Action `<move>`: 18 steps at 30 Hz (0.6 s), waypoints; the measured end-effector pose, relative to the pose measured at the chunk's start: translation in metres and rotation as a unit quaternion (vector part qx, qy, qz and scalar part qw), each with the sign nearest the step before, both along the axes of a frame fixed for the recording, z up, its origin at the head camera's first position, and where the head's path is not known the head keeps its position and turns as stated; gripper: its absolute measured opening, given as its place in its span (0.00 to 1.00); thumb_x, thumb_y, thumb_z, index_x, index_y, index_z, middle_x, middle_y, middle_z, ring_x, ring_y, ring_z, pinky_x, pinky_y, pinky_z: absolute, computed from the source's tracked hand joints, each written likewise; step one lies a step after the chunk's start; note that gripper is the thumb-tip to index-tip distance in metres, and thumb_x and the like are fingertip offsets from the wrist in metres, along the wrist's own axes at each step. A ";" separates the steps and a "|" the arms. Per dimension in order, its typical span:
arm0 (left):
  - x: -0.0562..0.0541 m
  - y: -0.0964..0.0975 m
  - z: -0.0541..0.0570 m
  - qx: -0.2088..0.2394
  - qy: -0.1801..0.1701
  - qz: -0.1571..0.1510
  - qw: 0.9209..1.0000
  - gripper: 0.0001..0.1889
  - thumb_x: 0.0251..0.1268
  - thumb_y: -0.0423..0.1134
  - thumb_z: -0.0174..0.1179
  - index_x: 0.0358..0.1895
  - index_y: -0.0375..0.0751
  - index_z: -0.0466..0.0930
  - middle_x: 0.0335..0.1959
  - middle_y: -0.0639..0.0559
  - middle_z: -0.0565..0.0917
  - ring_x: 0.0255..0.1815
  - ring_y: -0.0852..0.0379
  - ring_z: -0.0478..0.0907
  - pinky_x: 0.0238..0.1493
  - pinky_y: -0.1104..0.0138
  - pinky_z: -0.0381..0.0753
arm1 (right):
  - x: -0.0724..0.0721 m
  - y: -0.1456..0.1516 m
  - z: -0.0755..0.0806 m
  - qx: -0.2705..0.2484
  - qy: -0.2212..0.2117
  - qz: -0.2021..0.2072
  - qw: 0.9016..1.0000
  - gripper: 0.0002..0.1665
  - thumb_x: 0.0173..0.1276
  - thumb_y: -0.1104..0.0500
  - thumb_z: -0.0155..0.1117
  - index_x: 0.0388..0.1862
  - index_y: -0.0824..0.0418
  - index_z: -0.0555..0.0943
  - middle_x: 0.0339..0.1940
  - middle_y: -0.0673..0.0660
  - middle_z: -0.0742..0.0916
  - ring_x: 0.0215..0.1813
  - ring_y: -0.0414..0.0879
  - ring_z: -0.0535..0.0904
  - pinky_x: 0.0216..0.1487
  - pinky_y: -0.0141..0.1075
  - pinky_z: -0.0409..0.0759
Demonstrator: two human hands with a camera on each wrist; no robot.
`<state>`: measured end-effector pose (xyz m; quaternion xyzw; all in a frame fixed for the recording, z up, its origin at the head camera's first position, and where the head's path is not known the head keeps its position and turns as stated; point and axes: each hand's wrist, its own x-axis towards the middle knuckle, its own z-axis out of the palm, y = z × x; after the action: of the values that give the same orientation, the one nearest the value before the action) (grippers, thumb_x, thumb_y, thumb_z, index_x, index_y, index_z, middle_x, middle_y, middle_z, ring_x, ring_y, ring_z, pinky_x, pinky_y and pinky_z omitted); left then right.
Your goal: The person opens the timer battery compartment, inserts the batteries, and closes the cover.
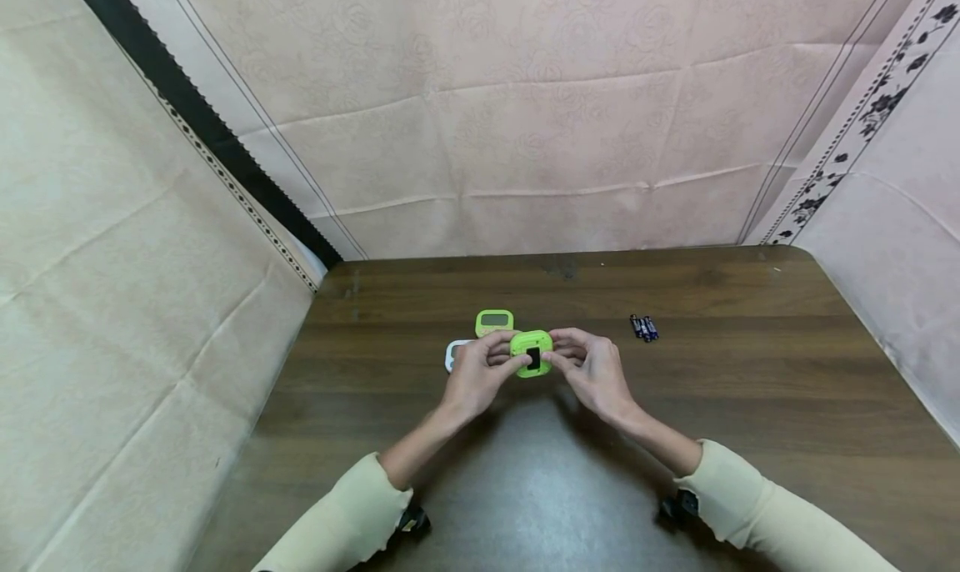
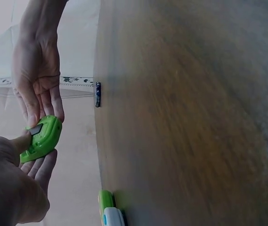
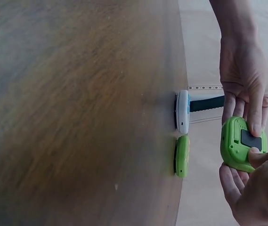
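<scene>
Above the table, both hands hold a bright green timer-like device [image 1: 525,341] with its back face showing. My left hand [image 1: 477,373] grips its left edge, thumb on the back and fingers behind. From the other side my right hand [image 1: 596,378] pinches it, thumb beside the dark rectangular piece [image 3: 250,140] on the back. In the right wrist view both thumbs press at that dark piece. Behind the left hand lies a second green device [image 1: 483,315] with a grey display. A white device [image 1: 449,357] lies next to it, partly hidden by the hand.
Several dark blue batteries [image 1: 643,328] lie side by side on the brown wooden table [image 1: 712,305], to the right of the hands. Pale patterned cloth [image 1: 525,138] hangs behind the table's far edge and along both sides.
</scene>
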<state>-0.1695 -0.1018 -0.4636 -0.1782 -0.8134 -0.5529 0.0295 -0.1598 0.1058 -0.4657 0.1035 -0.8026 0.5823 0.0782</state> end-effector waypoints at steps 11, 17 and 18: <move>-0.002 0.004 -0.004 -0.039 0.034 0.018 0.998 0.18 0.68 0.36 0.74 0.58 0.36 0.87 0.47 0.42 0.92 0.46 0.51 0.91 0.46 0.68 0.90 | -0.002 -0.001 -0.005 0.018 0.004 -0.015 1.000 0.17 0.68 0.67 0.77 0.55 0.68 0.87 0.45 0.62 0.93 0.45 0.53 0.92 0.45 0.34 0.90; -0.002 0.006 -0.007 -0.034 0.049 0.023 0.998 0.18 0.68 0.35 0.74 0.58 0.35 0.86 0.49 0.41 0.91 0.49 0.51 0.91 0.49 0.69 0.89 | -0.003 -0.001 -0.006 0.026 0.007 -0.027 0.999 0.17 0.68 0.66 0.78 0.54 0.67 0.88 0.44 0.62 0.93 0.44 0.53 0.92 0.46 0.36 0.90; -0.001 0.007 -0.008 -0.036 0.051 0.025 0.998 0.18 0.68 0.35 0.75 0.58 0.35 0.87 0.49 0.41 0.91 0.49 0.51 0.91 0.49 0.69 0.89 | -0.003 -0.001 -0.007 0.026 0.008 -0.026 0.999 0.17 0.68 0.67 0.78 0.54 0.67 0.88 0.43 0.62 0.93 0.44 0.53 0.92 0.45 0.36 0.90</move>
<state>-0.1708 -0.0953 -0.4713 -0.1869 -0.8342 -0.5128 0.0786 -0.1624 0.1044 -0.4732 0.0891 -0.8192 0.5581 0.0973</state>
